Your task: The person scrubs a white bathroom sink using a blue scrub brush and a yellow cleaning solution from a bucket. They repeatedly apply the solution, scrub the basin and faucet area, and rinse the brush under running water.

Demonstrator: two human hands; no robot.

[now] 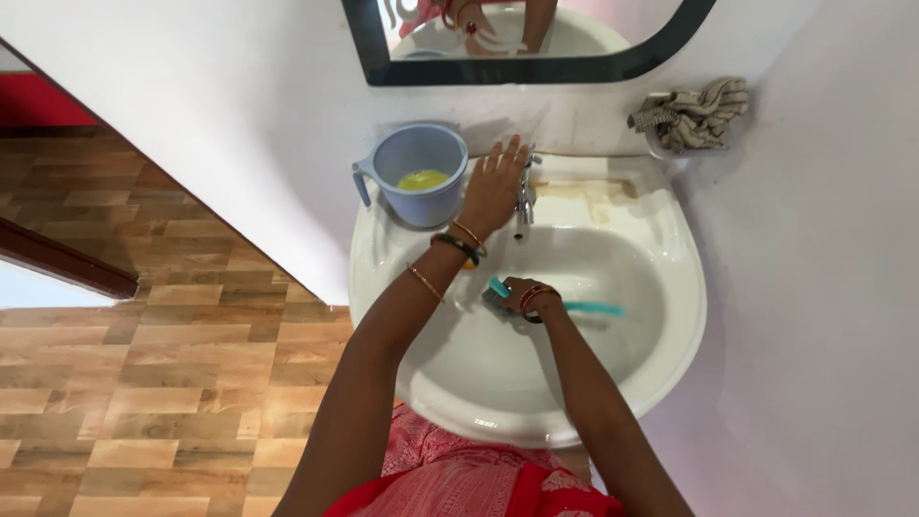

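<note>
My left hand (494,182) lies flat with fingers spread on the back rim of the white sink (670,325), touching the metal tap (525,199). Down in the basin my right hand (522,295) grips a teal-handled brush (589,308), its bristle head at the left and its handle pointing right. Both wrists wear bangles. A pale blue plastic jug (416,175) with yellow liquid inside stands on the sink's left rim, just left of my left hand.
A dark-framed mirror (536,69) hangs on the white wall above the sink. A striped cloth (691,115) sits on a small wall shelf at the upper right. Brown stains mark the sink's back ledge (589,191). Wood-pattern floor (163,364) lies to the left.
</note>
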